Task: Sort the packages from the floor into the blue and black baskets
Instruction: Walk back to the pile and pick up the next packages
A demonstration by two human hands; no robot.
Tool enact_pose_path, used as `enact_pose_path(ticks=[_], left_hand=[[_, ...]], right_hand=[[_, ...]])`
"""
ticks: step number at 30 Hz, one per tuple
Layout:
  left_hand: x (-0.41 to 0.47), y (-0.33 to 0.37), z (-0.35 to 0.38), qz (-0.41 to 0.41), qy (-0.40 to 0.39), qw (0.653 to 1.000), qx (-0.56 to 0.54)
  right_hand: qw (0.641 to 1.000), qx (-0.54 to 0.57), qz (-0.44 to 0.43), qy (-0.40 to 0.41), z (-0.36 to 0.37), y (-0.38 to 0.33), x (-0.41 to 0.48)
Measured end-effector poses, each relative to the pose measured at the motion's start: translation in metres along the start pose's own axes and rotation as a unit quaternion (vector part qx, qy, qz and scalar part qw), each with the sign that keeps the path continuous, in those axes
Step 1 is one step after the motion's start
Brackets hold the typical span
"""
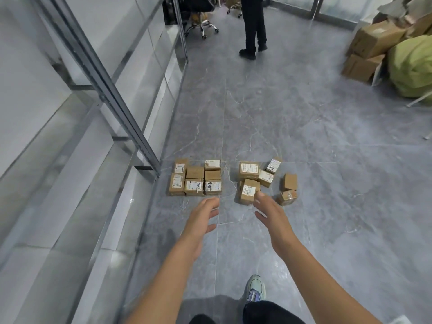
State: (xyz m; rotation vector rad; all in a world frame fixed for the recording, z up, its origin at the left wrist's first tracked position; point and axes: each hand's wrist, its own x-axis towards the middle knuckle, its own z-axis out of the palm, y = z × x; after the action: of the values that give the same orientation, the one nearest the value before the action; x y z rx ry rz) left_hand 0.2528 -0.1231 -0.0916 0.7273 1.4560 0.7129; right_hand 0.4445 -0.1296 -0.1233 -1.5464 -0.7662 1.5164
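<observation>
**boxfan:** ok, what's where? Start from the left.

**gridlurker:** My anchor is the neat block of packages [195, 181]. It's about seven small cardboard boxes pushed together on the grey floor [304, 127], most with white labels facing up. Just left of the block is the foot of a metal post [131, 127], which belongs to a glass partition [58, 160].

**boxfan:** and the hands?

**gridlurker:** The left hand [203, 216] hangs in the air on the near side of the block, off its right corner. Its fingers [214, 202] are loose and spread, with nothing in them. Right of the block, past a strip of bare floor, there's a loose bunch of packages [249, 170] tilted every which way. The right hand [271, 213] is on the near side of that bunch, also released and empty. Its fingertips [260, 195] overlap a labelled package [248, 192] from this angle, and I can't tell if they actually touch.

**boxfan:** anything else?

**gridlurker:** Further right of the block there are two plain boxes [289, 182] at the edge of the bunch. Way beyond the block there's an office chair [201, 24] and a person in dark trousers [254, 26] standing. Far off to the block's right are big cartons [374, 40] and a green sack [413, 66]. Closer to the camera than the block, one sneaker [256, 288] is on the floor.
</observation>
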Motion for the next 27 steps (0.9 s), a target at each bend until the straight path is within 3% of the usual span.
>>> enact_pose_path(ticks=[10,21,27], left_hand=[[0.117,0.055,0.057,-0.018,-0.03,0.999,0.031],[0.333,0.113,0.075,-0.08,-0.068,0.994,0.033],[0.433,0.125,0.074,-0.117,-0.081,0.986,0.09]], right_hand=[[0.998,-0.004,0.046,0.045,-0.052,-0.043,0.117],[0.987,-0.058,0.109,0.098,-0.057,-0.074,0.314],[0.977,-0.064,0.156,0.131,-0.063,-0.062,0.407]])
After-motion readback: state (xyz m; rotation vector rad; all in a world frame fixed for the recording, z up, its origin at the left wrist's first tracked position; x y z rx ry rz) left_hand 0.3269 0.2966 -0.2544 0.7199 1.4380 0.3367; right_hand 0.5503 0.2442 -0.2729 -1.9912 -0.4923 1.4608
